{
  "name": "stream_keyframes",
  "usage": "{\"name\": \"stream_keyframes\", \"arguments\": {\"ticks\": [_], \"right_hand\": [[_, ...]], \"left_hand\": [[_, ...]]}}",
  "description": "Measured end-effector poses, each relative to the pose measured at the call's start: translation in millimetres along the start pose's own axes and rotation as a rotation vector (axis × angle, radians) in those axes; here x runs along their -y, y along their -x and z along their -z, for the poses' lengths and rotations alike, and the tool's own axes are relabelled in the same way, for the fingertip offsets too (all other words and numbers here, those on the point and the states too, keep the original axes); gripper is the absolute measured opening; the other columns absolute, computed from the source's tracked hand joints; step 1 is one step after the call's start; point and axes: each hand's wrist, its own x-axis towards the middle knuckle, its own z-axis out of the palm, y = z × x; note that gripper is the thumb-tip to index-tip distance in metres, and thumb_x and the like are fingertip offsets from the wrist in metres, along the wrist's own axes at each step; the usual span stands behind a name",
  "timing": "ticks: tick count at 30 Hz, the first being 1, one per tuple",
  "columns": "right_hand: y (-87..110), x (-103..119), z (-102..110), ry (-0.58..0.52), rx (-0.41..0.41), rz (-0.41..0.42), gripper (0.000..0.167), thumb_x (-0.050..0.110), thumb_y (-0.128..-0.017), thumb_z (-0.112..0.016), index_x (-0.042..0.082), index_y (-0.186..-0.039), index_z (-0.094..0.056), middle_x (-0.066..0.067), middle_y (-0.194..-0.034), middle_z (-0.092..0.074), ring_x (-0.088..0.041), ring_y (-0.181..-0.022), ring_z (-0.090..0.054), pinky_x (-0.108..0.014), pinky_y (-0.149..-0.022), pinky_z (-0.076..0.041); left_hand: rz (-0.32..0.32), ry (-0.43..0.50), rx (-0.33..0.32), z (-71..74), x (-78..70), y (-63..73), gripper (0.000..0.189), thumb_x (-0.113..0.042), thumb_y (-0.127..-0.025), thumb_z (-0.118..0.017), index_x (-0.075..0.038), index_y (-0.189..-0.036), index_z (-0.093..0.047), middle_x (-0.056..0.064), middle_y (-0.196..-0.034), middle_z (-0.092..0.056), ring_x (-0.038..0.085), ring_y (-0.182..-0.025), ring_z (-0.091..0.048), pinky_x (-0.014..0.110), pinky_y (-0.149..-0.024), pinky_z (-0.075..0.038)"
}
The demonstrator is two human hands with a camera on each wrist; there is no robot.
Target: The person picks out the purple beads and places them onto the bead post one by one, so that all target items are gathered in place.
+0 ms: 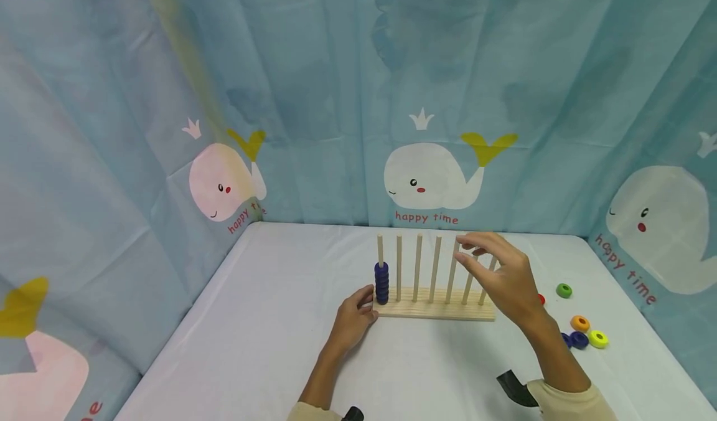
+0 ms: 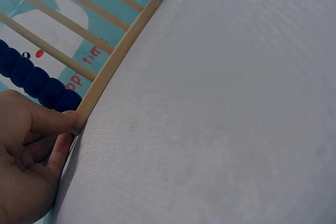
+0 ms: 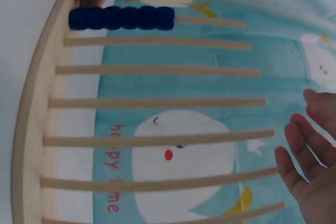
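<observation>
A wooden bead rack (image 1: 434,312) stands upright on the table, with a row of thin pegs rising from its flat base. Dark blue beads (image 1: 381,284) are stacked on the leftmost peg, filling its lower part; the other pegs carry none. My left hand (image 1: 351,321) grips the left end of the base, thumb (image 2: 58,121) along its edge beside the lowest bead. Near the tops of the right-hand pegs, my right hand (image 1: 506,278) hovers with fingers loosely bent and a gap between thumb and fingertips. Nothing shows in it in the right wrist view.
Loose beads lie on the table right of the rack: a green one (image 1: 564,291), an orange one (image 1: 580,323), a yellow one (image 1: 598,339), blue ones (image 1: 579,340) and a red one (image 1: 541,299) partly behind my right hand. A whale-print curtain (image 1: 313,97) surrounds the white table (image 1: 280,284).
</observation>
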Motion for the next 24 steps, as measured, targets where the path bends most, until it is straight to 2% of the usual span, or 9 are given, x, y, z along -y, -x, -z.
{"name": "stream_keyframes", "arguments": {"ticks": [14,18,21,24], "right_hand": [[43.2,-30,34,0.068,0.048,-0.092,0.039,0.005,-0.082,-0.077,0.015,-0.119,-0.069,0.004,-0.111,-0.066,-0.015,-0.095,-0.06,-0.013,-0.083,-0.047],[54.6,-35,42,0.093,0.052,-0.16,0.036,0.008,-0.083,-0.077,0.015,-0.118,-0.069,0.005,-0.11,-0.066,-0.009,-0.094,-0.059,-0.009,-0.076,-0.048],[64.1,-39,48,0.124,0.063,-0.22,0.036,0.013,-0.084,-0.077,0.02,-0.118,-0.069,0.008,-0.109,-0.066,-0.006,-0.093,-0.059,-0.007,-0.073,-0.048],[72.8,-45,53,0.141,0.073,-0.248,0.036,0.015,-0.085,-0.077,0.023,-0.119,-0.068,0.007,-0.107,-0.066,-0.007,-0.094,-0.059,-0.006,-0.074,-0.047]], "left_hand": [[-0.008,0.019,0.005,1.3,-1.5,2.3,0.058,0.001,-0.088,-0.063,-0.006,-0.143,-0.047,0.013,-0.134,-0.056,0.023,-0.115,-0.059,0.025,-0.093,-0.051],[-0.01,0.019,0.002,1.3,-2.4,1.9,0.059,0.001,-0.087,-0.063,-0.005,-0.143,-0.046,0.013,-0.135,-0.056,0.024,-0.116,-0.058,0.025,-0.093,-0.051],[-0.005,0.021,0.001,1.2,-2.8,2.1,0.059,0.001,-0.087,-0.063,-0.006,-0.143,-0.047,0.012,-0.135,-0.056,0.023,-0.116,-0.059,0.024,-0.093,-0.051],[-0.002,0.022,0.0,1.4,-2.7,2.3,0.059,0.002,-0.087,-0.063,-0.006,-0.143,-0.047,0.013,-0.134,-0.056,0.023,-0.115,-0.059,0.024,-0.092,-0.051]]}}
